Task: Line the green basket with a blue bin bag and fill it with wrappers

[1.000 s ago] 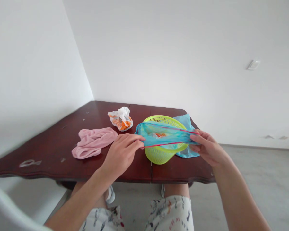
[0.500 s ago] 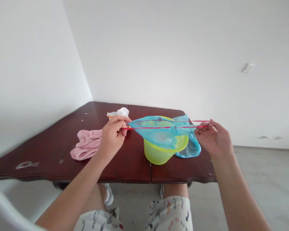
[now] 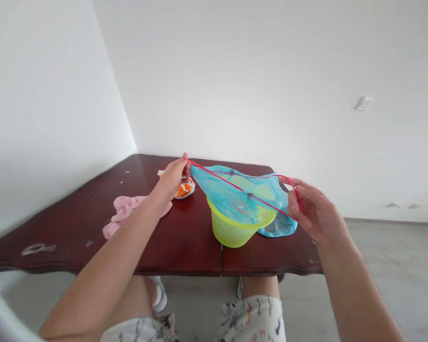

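Note:
A thin blue plastic bag (image 3: 221, 192) with a red drawstring (image 3: 219, 177) is stretched over the mouth of a yellow-green mesh basket (image 3: 231, 232). My left hand (image 3: 176, 175) is closed on one end of the drawstring, above the table at the basket's left. On the right, my right hand (image 3: 312, 209) has the other end of the red string looped about its bent fingers. The string runs taut along the near side and slacker along the far side. Part of the bag's lower edge is hidden inside the basket.
More blue plastic (image 3: 280, 225) lies right of the basket on the dark red wooden table (image 3: 185, 247). A pink cloth (image 3: 123, 213) rests at the left, partly behind my forearm. Beyond my left hand is a white and orange packet (image 3: 185, 189). A wall stands behind.
My left hand has moved up and slightly left with its end of the string. My right hand has lowered a little and turned, with the string now looped round its fingers.

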### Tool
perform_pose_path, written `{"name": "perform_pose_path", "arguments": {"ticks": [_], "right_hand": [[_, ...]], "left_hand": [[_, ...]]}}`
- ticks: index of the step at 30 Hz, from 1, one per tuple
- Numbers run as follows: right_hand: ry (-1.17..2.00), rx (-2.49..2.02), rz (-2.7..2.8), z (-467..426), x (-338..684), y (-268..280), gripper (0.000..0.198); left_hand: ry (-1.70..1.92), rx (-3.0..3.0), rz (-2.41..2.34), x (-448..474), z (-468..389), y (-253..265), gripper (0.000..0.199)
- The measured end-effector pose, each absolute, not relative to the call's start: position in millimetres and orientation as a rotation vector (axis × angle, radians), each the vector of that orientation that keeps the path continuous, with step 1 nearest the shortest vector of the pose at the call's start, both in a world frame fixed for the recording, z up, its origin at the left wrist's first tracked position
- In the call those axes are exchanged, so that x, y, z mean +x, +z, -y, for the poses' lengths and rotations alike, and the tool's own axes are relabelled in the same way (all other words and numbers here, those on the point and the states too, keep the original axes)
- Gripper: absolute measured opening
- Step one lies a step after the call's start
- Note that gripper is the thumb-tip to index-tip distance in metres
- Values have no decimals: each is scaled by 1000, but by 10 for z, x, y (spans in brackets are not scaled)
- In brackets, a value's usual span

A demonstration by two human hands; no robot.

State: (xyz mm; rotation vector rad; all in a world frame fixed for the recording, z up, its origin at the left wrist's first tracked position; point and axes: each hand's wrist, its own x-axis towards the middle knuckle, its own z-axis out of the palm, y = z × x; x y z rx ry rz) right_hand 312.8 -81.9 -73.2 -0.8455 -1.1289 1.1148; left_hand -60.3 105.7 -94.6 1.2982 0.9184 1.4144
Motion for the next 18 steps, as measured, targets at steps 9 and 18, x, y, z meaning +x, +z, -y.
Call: {"name": "perform_pose_path", "arguments": {"ticks": [9, 18], "right_hand": [[850, -849, 1142, 847, 2975, -688, 30], [405, -758, 1151, 615, 2803, -540, 36]], "left_hand": [[1739, 1082, -456, -388, -772, -688, 45], [1436, 1130, -228, -124, -311, -357, 62]]}}
